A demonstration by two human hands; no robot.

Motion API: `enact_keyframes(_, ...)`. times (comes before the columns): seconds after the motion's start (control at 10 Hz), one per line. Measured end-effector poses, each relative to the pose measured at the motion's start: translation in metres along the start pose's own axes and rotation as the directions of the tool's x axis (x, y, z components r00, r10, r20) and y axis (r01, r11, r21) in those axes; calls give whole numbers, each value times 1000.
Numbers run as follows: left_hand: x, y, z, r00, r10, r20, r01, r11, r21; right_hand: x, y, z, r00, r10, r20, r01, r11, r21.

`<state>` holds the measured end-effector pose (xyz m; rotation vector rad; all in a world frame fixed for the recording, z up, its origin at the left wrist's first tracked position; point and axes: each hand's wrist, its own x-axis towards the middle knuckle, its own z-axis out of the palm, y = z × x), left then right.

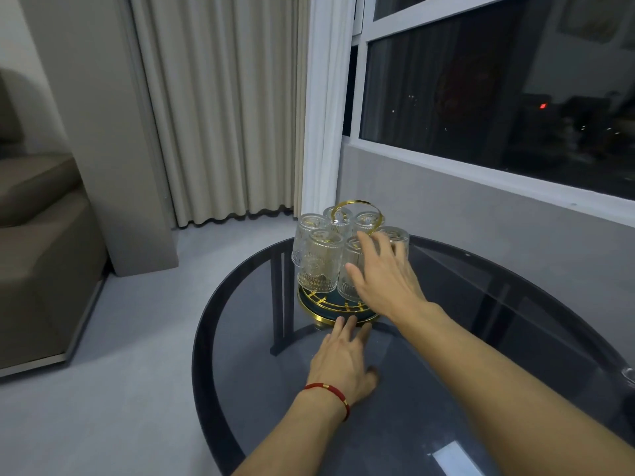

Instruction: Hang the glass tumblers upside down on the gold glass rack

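Note:
The gold glass rack stands on the far left part of a round dark glass table, with a gold ring handle on top and a dark green base. Several embossed glass tumblers hang upside down on it. My right hand hovers in front of the rack's right side, fingers spread, hiding part of two tumblers; it holds nothing. My left hand, with a red cord bracelet at the wrist, lies flat on the table, fingertips touching the rack's base rim.
A brown sofa sits at the left. Beige curtains hang behind the table, and a dark window runs along the right wall. A glass object shows at the right edge of the table.

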<state>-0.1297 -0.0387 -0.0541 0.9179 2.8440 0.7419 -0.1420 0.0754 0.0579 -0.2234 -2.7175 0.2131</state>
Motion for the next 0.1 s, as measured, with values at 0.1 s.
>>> enact_keyframes(0.1, -7, 5, -14, 999, 5, -35, -6, 1000, -28, -18, 8, -5, 1000, -15, -20, 18, 988, 156)
